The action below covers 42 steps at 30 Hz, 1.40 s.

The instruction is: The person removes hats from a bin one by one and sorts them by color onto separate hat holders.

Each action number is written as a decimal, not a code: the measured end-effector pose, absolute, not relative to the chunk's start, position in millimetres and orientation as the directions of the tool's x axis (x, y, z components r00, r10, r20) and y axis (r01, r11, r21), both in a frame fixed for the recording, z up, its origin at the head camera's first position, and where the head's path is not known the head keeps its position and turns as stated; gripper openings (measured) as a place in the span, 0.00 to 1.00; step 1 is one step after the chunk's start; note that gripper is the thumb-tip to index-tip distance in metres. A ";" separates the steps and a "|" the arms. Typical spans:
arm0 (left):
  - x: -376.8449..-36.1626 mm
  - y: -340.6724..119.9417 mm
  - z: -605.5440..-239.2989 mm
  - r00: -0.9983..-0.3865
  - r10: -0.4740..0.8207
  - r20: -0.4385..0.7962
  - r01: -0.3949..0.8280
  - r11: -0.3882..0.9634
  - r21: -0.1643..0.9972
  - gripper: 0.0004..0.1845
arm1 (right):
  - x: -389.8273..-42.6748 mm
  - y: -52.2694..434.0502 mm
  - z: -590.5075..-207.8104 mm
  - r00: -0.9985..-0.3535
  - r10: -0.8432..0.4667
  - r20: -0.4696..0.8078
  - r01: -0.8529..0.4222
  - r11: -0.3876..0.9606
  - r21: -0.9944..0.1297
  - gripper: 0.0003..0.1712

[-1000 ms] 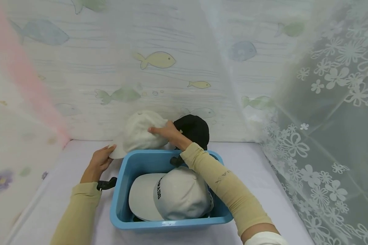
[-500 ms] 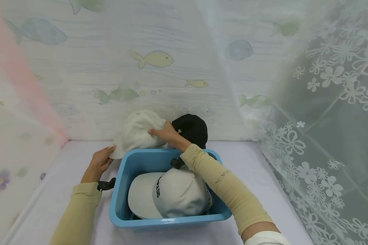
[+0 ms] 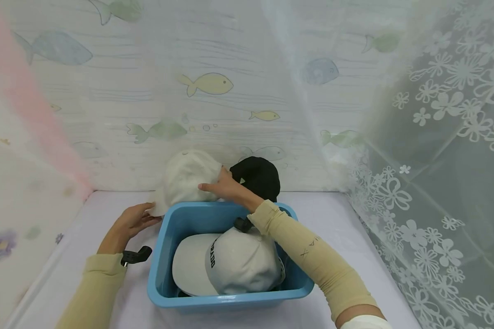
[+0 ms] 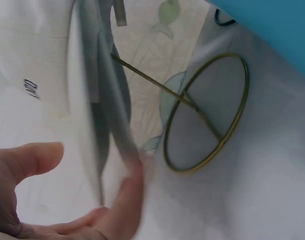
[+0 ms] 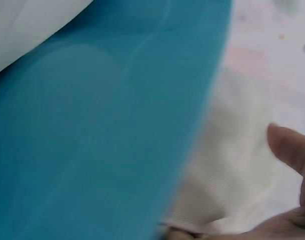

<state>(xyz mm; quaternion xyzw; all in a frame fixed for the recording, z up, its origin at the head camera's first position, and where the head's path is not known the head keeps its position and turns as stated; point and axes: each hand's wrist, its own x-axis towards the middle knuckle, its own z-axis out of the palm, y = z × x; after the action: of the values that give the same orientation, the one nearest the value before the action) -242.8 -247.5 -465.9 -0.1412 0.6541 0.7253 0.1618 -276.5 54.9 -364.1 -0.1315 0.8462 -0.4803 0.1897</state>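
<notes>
A person steadies a cream cap (image 3: 185, 176) behind the blue bin (image 3: 164, 274): the right hand (image 3: 222, 186) lies flat-fingered on its crown while the left hand (image 3: 129, 221), fingers relaxed, supports the brim, beside a black cap (image 3: 260, 176).

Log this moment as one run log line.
left hand: touching cream cap brim | right hand: resting on cap crown | grey cap: in blue bin

A cream cap (image 3: 185, 178) is perched upright behind the blue bin's far rim, its brim pointed down-left.
</notes>
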 end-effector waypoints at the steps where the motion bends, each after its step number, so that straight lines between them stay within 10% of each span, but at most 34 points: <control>1: -240.3 -248.9 -463.1 -0.910 0.052 -0.411 -0.413 -0.035 0.910 0.41 | -272.8 55.8 -360.7 -0.888 -0.415 -0.201 -0.066 0.545 -0.836 0.57; 6: -223.0 -249.4 -445.1 -0.947 -0.063 -0.314 -0.318 0.301 0.899 0.45 | -255.4 63.7 -344.4 -0.851 -0.481 -0.210 -0.202 0.669 -0.716 0.57; 10: -206.1 -243.6 -423.2 -0.965 -0.264 -0.003 -0.148 0.530 0.835 0.42 | -236.6 76.5 -328.0 -0.802 -0.568 -0.184 -0.339 0.687 -0.643 0.54; 19: -180.3 -219.4 -359.6 -0.815 -0.206 0.542 0.326 0.610 0.722 0.34 | -179.1 113.0 -270.2 -0.784 -0.619 -0.029 -0.546 0.712 -0.442 0.49; 31: -169.9 -144.8 -307.9 -0.812 0.374 0.449 0.574 0.649 0.498 0.34 | -121.1 201.4 -273.8 -0.608 -0.751 0.256 -0.768 0.475 -0.429 0.45; 42: -170.2 -82.2 -313.9 -0.734 0.611 0.297 0.647 0.494 0.581 0.35 | -100.1 244.1 -377.5 -0.736 -0.675 0.055 -0.619 0.637 -0.460 0.48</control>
<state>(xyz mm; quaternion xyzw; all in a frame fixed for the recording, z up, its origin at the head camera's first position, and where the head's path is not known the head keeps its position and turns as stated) -170.2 -82.2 -313.9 0.3640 0.8638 0.3474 -0.0258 -100.1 244.1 -377.5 -0.3583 0.9027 -0.2304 0.0611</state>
